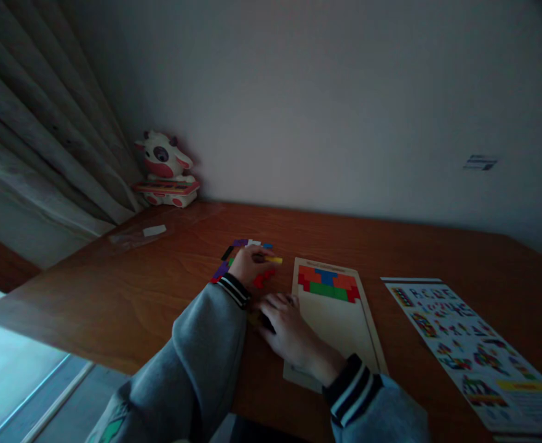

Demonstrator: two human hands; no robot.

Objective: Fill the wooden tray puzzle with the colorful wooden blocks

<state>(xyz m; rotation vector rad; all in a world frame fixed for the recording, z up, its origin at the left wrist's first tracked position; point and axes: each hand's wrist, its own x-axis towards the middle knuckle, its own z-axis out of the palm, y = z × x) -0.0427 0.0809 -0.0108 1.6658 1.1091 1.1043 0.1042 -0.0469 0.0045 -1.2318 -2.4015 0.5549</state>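
Observation:
My left hand (248, 264) is closed on a small yellow piece (274, 260) above a loose group of coloured pieces, with red pieces (264, 278) just beside it. My right hand (285, 323) lies over the left edge of a pale wooden puzzle board (344, 320), fingers bent. Something dark shows beneath those fingers, too dim to make out. Orange, blue, red and green pieces fill the board's upper part, with the green piece (328, 291) lowest. Purple pieces (220, 271) and a black piece (227, 253) lie left of my left hand.
A printed pattern sheet (474, 351) lies on the brown table (169, 295) to the right. At the back left stands a cow toy (167, 166), with a small white item (154, 231) in front. A curtain (44, 117) hangs at the left.

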